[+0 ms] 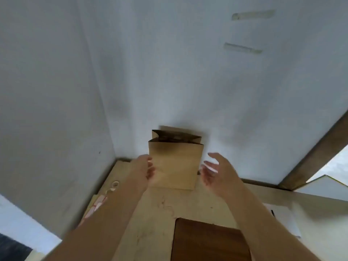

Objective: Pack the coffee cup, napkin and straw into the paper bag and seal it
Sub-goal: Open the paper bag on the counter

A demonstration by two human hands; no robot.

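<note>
A brown paper bag [175, 164] stands upright near the far edge of the light wooden table [150, 223], close to the white wall [169, 72]. Its top is open and the inside looks dark. What is inside is too blurry to tell.

The left hand [146, 171] is at the left side of the paper bag. Its fingers [150, 169] are curled a little and seem to touch the bag's side, but they are not pinching it. The right hand [216, 171] is just beside the right side of the bag, not touching it. Its fingers [211, 164] are spread wide, with the palm turned toward the bag.

At the left edge of the table lies a small roll of tape [115, 184], with some pink and white pieces [96, 204] nearer to the person. A dark brown wooden board [209, 242] lies at the near edge of the table. A white sheet of paper [282, 219] lies at the right edge. 2 pale strips of tape [253, 14] are stuck high on the wall.
</note>
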